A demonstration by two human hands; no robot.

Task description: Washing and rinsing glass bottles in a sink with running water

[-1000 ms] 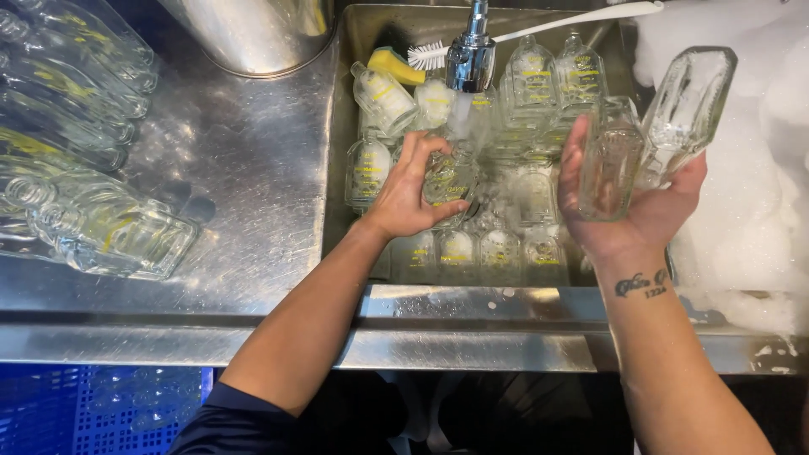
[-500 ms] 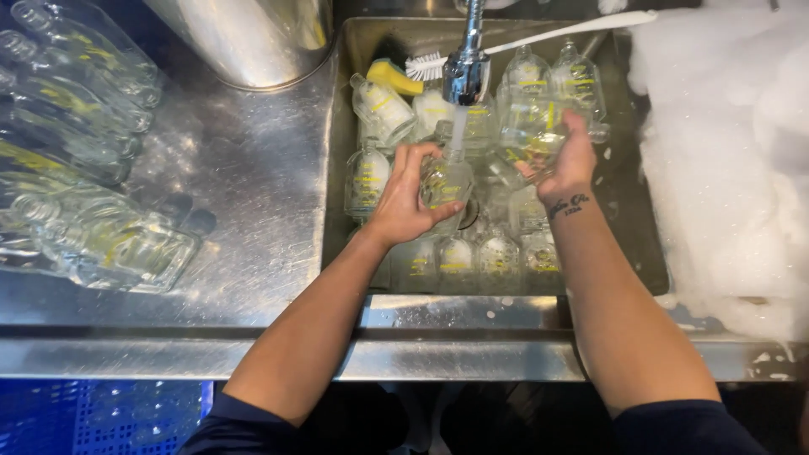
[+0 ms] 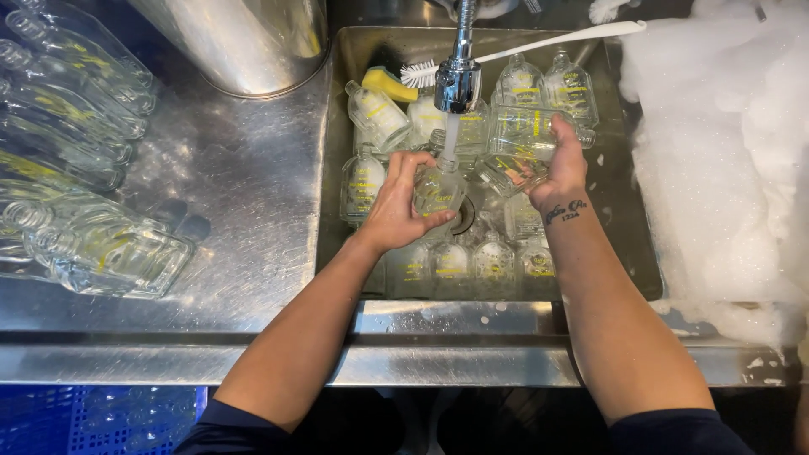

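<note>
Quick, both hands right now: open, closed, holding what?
Left hand: grip closed on a clear glass bottle under the running tap.
Right hand: grip closed on another clear glass bottle over the sink.

The tall round steel pot point(image 3: 244, 42) at the upper left is cut by the top edge. The clear glass bottles on the counter point(image 3: 76, 152) run past the left edge. White foam point(image 3: 716, 152) hides the right basin completely.
</note>
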